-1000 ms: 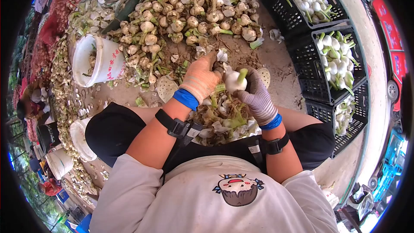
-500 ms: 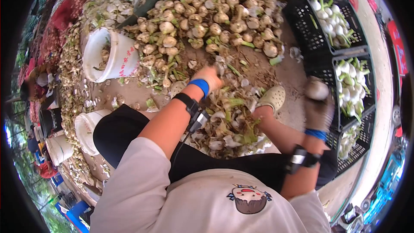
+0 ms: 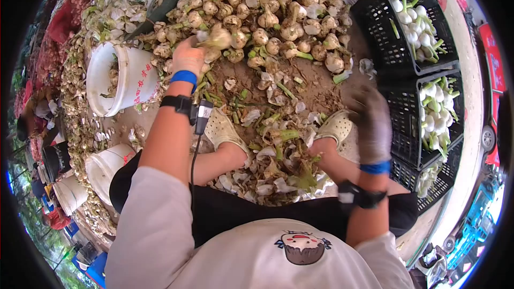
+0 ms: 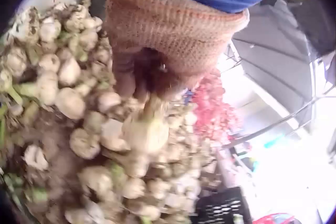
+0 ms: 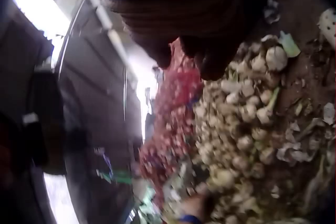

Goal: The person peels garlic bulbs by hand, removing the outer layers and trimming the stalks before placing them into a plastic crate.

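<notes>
My left hand, in a knitted glove with a blue wristband, is at the near left edge of the heap of unpeeled garlic. It pinches one garlic bulb by its stem, the bulb hanging below the fingertips in the left wrist view; in the head view that bulb is blurred. My right hand, in a grey glove and blurred by motion, is beside the black crates with nothing seen in it. In the right wrist view its fingers are dark and apart. Peeled white garlic fills the middle crate.
Black crates stand in a row on the right. A white bucket sits on the left, with another white bucket nearer me. Loose garlic skins lie between my feet, which wear perforated clogs.
Both hands were together at a white peeled bulb; my right hand carried it toward the crates and now shows none. My left hand moved forward and left to the heap and now holds another bulb.
</notes>
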`<state>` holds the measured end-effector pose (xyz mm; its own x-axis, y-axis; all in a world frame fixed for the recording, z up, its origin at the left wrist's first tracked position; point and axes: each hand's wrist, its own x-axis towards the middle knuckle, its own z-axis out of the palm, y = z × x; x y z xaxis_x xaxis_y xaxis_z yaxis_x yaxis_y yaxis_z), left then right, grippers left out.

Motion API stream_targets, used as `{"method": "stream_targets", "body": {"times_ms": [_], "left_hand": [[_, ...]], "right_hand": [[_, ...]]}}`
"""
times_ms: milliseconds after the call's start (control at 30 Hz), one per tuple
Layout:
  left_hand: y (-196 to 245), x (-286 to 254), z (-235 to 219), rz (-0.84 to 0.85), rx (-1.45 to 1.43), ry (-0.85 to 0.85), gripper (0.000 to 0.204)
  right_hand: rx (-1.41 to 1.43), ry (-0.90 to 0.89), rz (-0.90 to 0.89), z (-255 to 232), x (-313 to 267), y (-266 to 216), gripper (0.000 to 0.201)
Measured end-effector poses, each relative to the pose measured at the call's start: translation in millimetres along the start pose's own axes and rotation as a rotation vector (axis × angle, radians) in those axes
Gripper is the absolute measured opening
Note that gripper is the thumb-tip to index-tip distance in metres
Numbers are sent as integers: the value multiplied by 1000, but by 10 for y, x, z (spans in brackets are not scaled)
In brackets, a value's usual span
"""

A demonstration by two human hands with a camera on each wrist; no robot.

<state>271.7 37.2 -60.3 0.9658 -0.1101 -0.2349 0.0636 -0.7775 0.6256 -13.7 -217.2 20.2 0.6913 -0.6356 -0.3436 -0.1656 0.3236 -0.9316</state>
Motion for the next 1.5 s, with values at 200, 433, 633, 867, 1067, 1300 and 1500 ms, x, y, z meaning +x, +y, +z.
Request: {"method": "stream_targets", "body": {"times_ms": [200,433,633,867,1067,1300,1500], "left_hand": [[764,-1145,-55,121,-837,-662,44],[568,-1814,882,397,-1371,-732,40],[1230,-2384,31,-155,-741,-827,32],[975,-2403,117,-93,-1060,-827,36],[875,-2342,292,-30,-935,-830,54],[1028,-2415,161,-8,-729,-642,38],[971,-2318,257,130,-794,-667,27]], "right_hand": [[-707,-370,-766,712,-38,222,72],[-975,-159,-804,245,-594,192,62],[-502,-191,-488,46,-873,136,64],[841,-328,461,60,-873,92,66],[185,-344,94,78,-958,69,54],[470,-459,289,-30,-860,366,55],[531,-460,228,52,-909,286,60]]}}
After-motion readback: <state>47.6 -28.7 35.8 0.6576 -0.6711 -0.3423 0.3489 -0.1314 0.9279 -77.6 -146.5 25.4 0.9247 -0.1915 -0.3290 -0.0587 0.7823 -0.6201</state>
